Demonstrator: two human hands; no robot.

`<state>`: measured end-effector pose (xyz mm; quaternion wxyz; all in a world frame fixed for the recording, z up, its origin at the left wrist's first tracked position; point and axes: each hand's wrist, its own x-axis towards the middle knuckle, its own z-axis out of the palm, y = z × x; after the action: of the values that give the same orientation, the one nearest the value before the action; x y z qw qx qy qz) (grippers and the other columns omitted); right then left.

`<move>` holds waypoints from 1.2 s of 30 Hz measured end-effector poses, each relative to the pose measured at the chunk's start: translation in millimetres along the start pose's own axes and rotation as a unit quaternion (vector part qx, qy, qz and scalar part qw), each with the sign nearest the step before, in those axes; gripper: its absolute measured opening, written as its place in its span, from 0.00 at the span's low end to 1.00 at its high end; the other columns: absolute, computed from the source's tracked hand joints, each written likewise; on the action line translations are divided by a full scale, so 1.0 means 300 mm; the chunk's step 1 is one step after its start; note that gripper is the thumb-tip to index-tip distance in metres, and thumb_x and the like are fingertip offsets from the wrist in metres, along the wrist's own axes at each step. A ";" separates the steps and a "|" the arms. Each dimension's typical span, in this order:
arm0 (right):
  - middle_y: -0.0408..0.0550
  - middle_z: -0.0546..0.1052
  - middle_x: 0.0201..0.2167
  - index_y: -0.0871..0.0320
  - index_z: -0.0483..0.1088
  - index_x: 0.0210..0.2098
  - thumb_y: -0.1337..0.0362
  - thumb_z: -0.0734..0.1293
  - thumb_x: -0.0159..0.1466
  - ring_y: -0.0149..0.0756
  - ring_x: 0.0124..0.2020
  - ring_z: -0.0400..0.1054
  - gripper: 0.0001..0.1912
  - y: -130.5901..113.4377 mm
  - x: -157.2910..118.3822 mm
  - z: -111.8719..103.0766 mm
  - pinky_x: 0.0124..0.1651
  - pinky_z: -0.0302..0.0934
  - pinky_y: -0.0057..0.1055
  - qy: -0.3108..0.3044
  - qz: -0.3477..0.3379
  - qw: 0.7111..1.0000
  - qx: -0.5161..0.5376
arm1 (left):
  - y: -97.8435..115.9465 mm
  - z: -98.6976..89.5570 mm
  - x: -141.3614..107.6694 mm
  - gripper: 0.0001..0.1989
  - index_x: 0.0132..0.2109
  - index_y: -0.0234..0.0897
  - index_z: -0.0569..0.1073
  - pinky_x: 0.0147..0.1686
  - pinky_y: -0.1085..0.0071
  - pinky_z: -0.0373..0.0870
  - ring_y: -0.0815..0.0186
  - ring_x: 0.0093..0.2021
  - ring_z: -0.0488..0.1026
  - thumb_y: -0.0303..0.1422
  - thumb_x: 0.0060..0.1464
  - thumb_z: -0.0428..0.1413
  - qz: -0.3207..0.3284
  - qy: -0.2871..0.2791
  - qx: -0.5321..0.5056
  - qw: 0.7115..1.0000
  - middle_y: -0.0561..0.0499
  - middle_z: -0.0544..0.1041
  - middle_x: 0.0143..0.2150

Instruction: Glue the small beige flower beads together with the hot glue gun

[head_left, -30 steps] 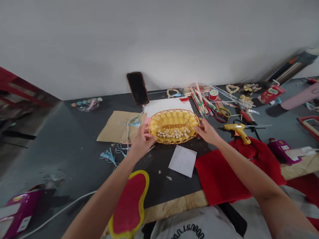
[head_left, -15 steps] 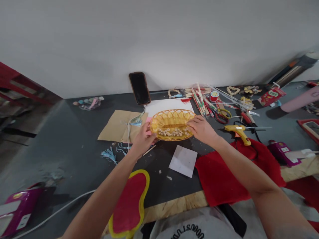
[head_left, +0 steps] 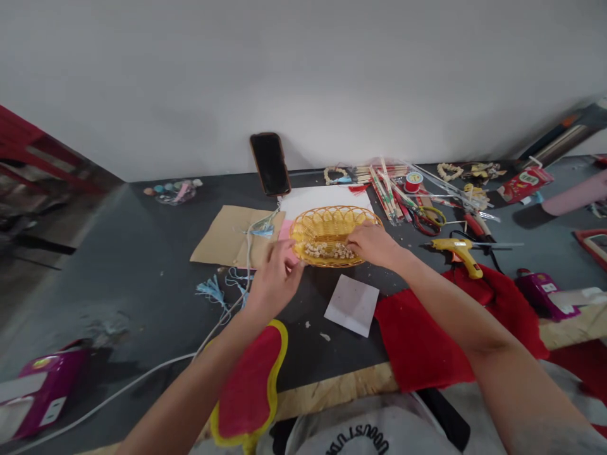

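Below and left of the oval yellow woven basket [head_left: 327, 218], nearest of all, see a rounded deep-pink piece with a yellow border [head_left: 249, 392]. Below and right of the basket, find rumpled bright-red cloth [head_left: 431, 335]; just below the basket, a tilted white square card [head_left: 352, 305]. Farther left, note light-blue thread tassels [head_left: 211, 291]. At the basket's left end, see the left hand [head_left: 277, 278], fingers loosely bent, thumb parted from them; cannot tell whether touching the rim. Inside the basket's right end, find the right hand [head_left: 374, 243], fingertips drawn together at small pale beads [head_left: 327, 251] on the basket's floor; cannot tell whether pinching any. Right of the basket, note a yellow glue gun [head_left: 458, 249]; left, a creased tan paper sheet [head_left: 232, 234]. Just beyond the basket, see a flat white sheet [head_left: 317, 197]; beyond and left, a black phone [head_left: 270, 163] leaning on the grey wall [head_left: 303, 76].
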<state>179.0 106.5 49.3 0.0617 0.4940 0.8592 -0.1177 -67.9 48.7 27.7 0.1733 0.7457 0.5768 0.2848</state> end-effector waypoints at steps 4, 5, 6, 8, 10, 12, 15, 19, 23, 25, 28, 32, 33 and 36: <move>0.52 0.79 0.40 0.58 0.75 0.38 0.65 0.61 0.68 0.42 0.47 0.68 0.10 0.007 0.002 0.007 0.52 0.56 0.35 0.041 0.013 0.999 0.006 | 0.108 0.025 -0.119 0.08 0.44 0.36 0.71 0.47 0.62 0.71 0.60 0.45 0.74 0.27 0.61 0.49 0.191 -0.150 0.078 0.967 0.46 0.76 0.43; 0.53 0.78 0.42 0.59 0.74 0.41 0.67 0.61 0.68 0.42 0.48 0.68 0.10 0.008 0.001 0.010 0.52 0.56 0.36 0.053 0.021 0.998 0.006 | 0.126 0.040 -0.148 0.08 0.45 0.36 0.72 0.47 0.62 0.70 0.60 0.45 0.73 0.26 0.60 0.50 0.223 -0.188 0.095 0.952 0.46 0.77 0.44; 0.53 0.78 0.43 0.59 0.73 0.43 0.68 0.60 0.67 0.43 0.48 0.67 0.11 0.006 0.000 0.012 0.52 0.56 0.36 0.062 0.027 0.998 0.006 | 0.140 0.055 -0.174 0.10 0.47 0.36 0.72 0.47 0.61 0.69 0.59 0.46 0.73 0.27 0.60 0.51 0.236 -0.215 0.114 0.941 0.46 0.77 0.48; 0.53 0.77 0.45 0.59 0.72 0.47 0.67 0.61 0.68 0.42 0.49 0.67 0.11 -0.002 0.002 0.014 0.53 0.56 0.36 0.073 0.026 0.997 0.009 | 0.154 0.086 -0.212 0.12 0.50 0.37 0.72 0.48 0.59 0.67 0.57 0.50 0.72 0.31 0.59 0.54 0.263 -0.254 0.136 0.921 0.46 0.75 0.54; 0.51 0.78 0.45 0.57 0.71 0.48 0.61 0.63 0.67 0.41 0.50 0.67 0.12 -0.017 0.008 0.013 0.54 0.56 0.36 0.078 0.002 0.997 0.021 | 0.153 0.112 -0.231 0.15 0.53 0.39 0.71 0.51 0.57 0.63 0.56 0.54 0.69 0.36 0.60 0.55 0.286 -0.263 0.143 0.910 0.48 0.74 0.57; 0.50 0.78 0.45 0.56 0.71 0.48 0.56 0.66 0.65 0.43 0.51 0.67 0.15 -0.033 0.020 0.010 0.54 0.57 0.36 0.079 -0.018 0.996 0.030 | 0.145 0.131 -0.235 0.17 0.54 0.40 0.71 0.53 0.55 0.59 0.56 0.56 0.67 0.40 0.60 0.55 0.295 -0.253 0.151 0.909 0.49 0.74 0.57; 0.52 0.78 0.45 0.57 0.72 0.48 0.58 0.67 0.64 0.45 0.50 0.66 0.14 -0.043 0.047 0.001 0.53 0.58 0.38 0.083 -0.005 0.996 0.018 | 0.137 0.146 -0.232 0.17 0.53 0.42 0.71 0.54 0.54 0.56 0.56 0.56 0.67 0.42 0.60 0.55 0.292 -0.242 0.165 0.911 0.50 0.74 0.57; 0.52 0.77 0.47 0.58 0.72 0.49 0.67 0.63 0.67 0.43 0.50 0.66 0.12 -0.042 0.086 -0.013 0.53 0.57 0.37 0.103 0.003 0.995 -0.001 | 0.139 0.147 -0.230 0.15 0.52 0.42 0.71 0.54 0.55 0.54 0.57 0.56 0.66 0.41 0.60 0.54 0.300 -0.233 0.157 0.912 0.49 0.74 0.57; 0.49 0.78 0.45 0.56 0.74 0.45 0.65 0.64 0.66 0.44 0.49 0.66 0.10 -0.066 0.123 -0.012 0.53 0.57 0.38 0.066 -0.061 0.996 -0.007 | 0.140 0.140 -0.228 0.14 0.53 0.40 0.71 0.56 0.54 0.53 0.59 0.55 0.67 0.37 0.61 0.54 0.311 -0.226 0.151 0.910 0.47 0.73 0.58; 0.48 0.78 0.43 0.55 0.75 0.43 0.64 0.65 0.66 0.45 0.49 0.67 0.08 -0.082 0.141 -0.004 0.51 0.57 0.39 0.047 -0.074 0.996 -0.015 | 0.134 0.140 -0.230 0.13 0.52 0.39 0.71 0.58 0.54 0.52 0.61 0.54 0.68 0.36 0.62 0.53 0.318 -0.221 0.148 0.910 0.47 0.73 0.57; 0.49 0.79 0.41 0.57 0.75 0.38 0.64 0.66 0.65 0.46 0.48 0.67 0.06 -0.091 0.164 0.004 0.49 0.58 0.39 0.047 -0.085 0.995 -0.027 | 0.118 0.148 -0.237 0.11 0.50 0.38 0.72 0.60 0.52 0.50 0.61 0.54 0.69 0.34 0.63 0.52 0.324 -0.207 0.138 0.912 0.47 0.74 0.56; 0.51 0.79 0.39 0.59 0.74 0.38 0.66 0.65 0.66 0.42 0.44 0.69 0.05 -0.065 0.139 -0.010 0.51 0.58 0.39 0.114 -0.098 0.989 0.006 | 0.106 0.161 -0.250 0.12 0.51 0.36 0.71 0.62 0.49 0.49 0.61 0.56 0.68 0.35 0.64 0.51 0.328 -0.202 0.137 0.913 0.47 0.75 0.55; 0.51 0.79 0.39 0.59 0.73 0.39 0.67 0.65 0.66 0.41 0.43 0.69 0.05 -0.057 0.113 -0.015 0.51 0.59 0.38 0.141 -0.102 0.984 0.032 | 0.105 0.163 -0.252 0.12 0.52 0.36 0.71 0.63 0.48 0.49 0.61 0.57 0.68 0.35 0.64 0.51 0.328 -0.203 0.137 0.912 0.46 0.74 0.56; 0.50 0.79 0.37 0.58 0.72 0.39 0.67 0.65 0.66 0.40 0.42 0.70 0.04 -0.046 -0.010 -0.010 0.50 0.62 0.38 0.235 -0.119 0.958 0.114 | 0.107 0.164 -0.253 0.16 0.54 0.37 0.70 0.64 0.45 0.46 0.59 0.59 0.67 0.38 0.62 0.54 0.338 -0.208 0.130 0.909 0.46 0.74 0.57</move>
<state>168.6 98.0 55.0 -0.2130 0.4054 0.8832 -0.1018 -25.7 -29.3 -8.7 0.0841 0.9544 0.2726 0.0878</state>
